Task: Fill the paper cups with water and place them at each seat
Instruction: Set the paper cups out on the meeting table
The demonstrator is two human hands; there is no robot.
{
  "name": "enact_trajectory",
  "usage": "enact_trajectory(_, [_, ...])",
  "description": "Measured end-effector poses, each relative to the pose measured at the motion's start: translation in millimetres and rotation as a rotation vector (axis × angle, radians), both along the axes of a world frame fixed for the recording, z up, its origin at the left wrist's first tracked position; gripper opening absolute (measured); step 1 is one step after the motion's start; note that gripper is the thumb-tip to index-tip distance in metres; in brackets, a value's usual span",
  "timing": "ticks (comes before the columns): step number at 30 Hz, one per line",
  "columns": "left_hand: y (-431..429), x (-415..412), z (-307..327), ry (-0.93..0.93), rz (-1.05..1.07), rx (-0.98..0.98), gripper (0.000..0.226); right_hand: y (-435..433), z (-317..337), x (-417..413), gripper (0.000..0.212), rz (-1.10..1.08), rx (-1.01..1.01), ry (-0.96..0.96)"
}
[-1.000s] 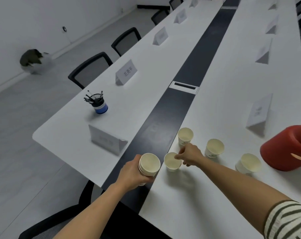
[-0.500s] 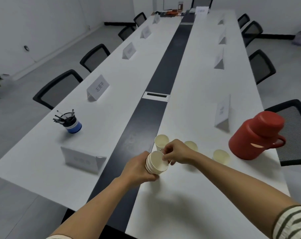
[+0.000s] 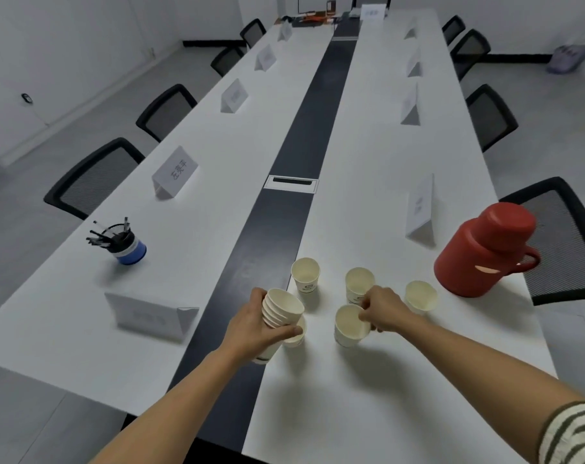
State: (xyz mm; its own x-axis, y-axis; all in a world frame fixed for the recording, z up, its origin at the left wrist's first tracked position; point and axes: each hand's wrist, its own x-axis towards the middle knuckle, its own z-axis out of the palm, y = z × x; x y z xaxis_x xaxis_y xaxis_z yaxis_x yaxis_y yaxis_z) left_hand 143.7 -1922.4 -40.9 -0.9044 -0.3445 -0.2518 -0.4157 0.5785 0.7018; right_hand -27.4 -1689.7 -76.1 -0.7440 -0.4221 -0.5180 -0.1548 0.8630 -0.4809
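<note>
My left hand [image 3: 255, 329] grips a stack of nested paper cups [image 3: 282, 308], tilted with the mouths toward the right. My right hand [image 3: 383, 308] pinches the rim of a single paper cup [image 3: 350, 325], tilted just above the white table [image 3: 368, 380]. Three empty cups stand upright on the table: one [image 3: 305, 274] beside the dark centre strip, one [image 3: 358, 283] behind my right hand, one [image 3: 420, 296] further right. Another cup [image 3: 297, 336] sits partly hidden under the stack. A red thermos jug [image 3: 485, 251] stands at the right edge.
Name cards [image 3: 175, 172] [image 3: 420, 209] stand at each seat along both long sides. A blue pen holder [image 3: 123, 244] sits at left. A folded card [image 3: 150, 314] lies near my left arm. Black mesh chairs [image 3: 93, 177] line both sides. A cable hatch [image 3: 291, 184] interrupts the dark strip.
My right hand pulled one cup off the stack and moved it right, apart from my left hand. The view swung up and right, showing the whole table.
</note>
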Motion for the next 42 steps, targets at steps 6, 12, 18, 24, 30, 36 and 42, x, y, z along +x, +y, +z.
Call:
enact_trajectory(6, [-0.5,5.6,0.4,-0.05,-0.019,0.087,0.096,7.6,-18.0,6.8,0.014,0.026,0.089,-0.054])
enact_trajectory(12, [8.7,-3.0,3.6,-0.015,-0.055,0.105,0.08,-0.9,19.8,-7.9,0.02,-0.002,-0.046,0.069])
enact_trajectory(18, [27.3,-21.5,14.1,0.033,-0.147,0.124,0.075,-18.7,64.4,0.4,0.022,-0.045,-0.437,-0.209])
enact_trajectory(24, [50.8,-33.9,17.5,0.052,-0.249,0.122,0.083,-9.1,61.1,6.6,0.016,-0.022,-0.474,-0.261])
enact_trajectory(30, [73.7,-40.8,7.8,0.029,-0.278,0.123,0.073,22.4,61.6,3.1,0.012,-0.116,-0.487,-0.229])
enact_trajectory(36, [90.4,-40.3,5.1,0.04,-0.207,0.206,0.075,92.9,76.0,-30.2,0.009,-0.327,-0.439,0.021])
enact_trajectory(42, [106.3,-41.0,-2.5,0.012,-0.206,0.215,0.079,141.9,24.7,-24.6,0.008,-0.273,-0.045,0.078])
